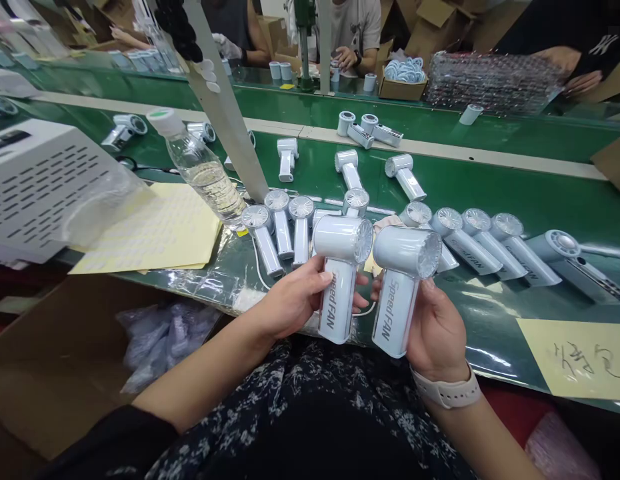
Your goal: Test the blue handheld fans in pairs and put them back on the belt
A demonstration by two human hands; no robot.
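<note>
My left hand [301, 293] is closed round the handle of a pale blue handheld fan [340, 241], its thumb across the front. In my right hand [437, 328] is a second handheld fan [401, 251] of the same kind, gripped from its right side. Both fans are upright, side by side and slightly apart, with "Speed FAN" lettering on their handles. Just behind them, several more fans lie on the table, among them one left of my hands [263, 237] and a row to the right [473, 247].
A water bottle [203, 170] leans by a metal post [230, 113]. Yellow sheets [155, 227] and a white vented machine [35, 180] are left; a yellow paper with handwriting [575, 357] lies right. More fans sit on the green conveyor [310, 163]. People work across it.
</note>
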